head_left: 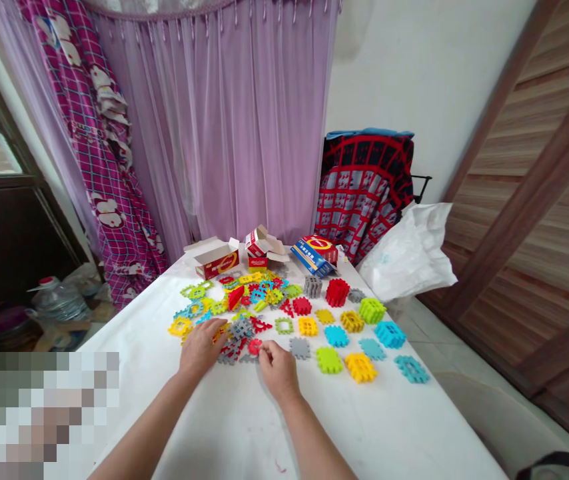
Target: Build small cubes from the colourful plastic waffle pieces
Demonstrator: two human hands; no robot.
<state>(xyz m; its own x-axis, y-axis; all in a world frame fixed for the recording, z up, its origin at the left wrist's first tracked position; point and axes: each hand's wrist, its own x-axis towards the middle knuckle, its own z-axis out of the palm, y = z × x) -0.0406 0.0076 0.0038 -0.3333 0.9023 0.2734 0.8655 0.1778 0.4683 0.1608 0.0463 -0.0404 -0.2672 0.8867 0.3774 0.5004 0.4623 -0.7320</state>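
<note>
Where right hand (277, 368) rests | red tile (254, 346): small, flat, notched | just beside fingers (264, 351)

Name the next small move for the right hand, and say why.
Probably pinch up the red piece at the right hand: it lies loose at the edge of the pile, while the left hand rests on the pile.

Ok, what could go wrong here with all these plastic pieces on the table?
1. The teal piece lies close to the edge of the table; a nudge could knock it to the floor.
2. The left hand and right hand are at the loose pile; a careless sweep might scatter pieces into the stacks beside it.
3. The stacks may topple if a hand bumps them.
</note>
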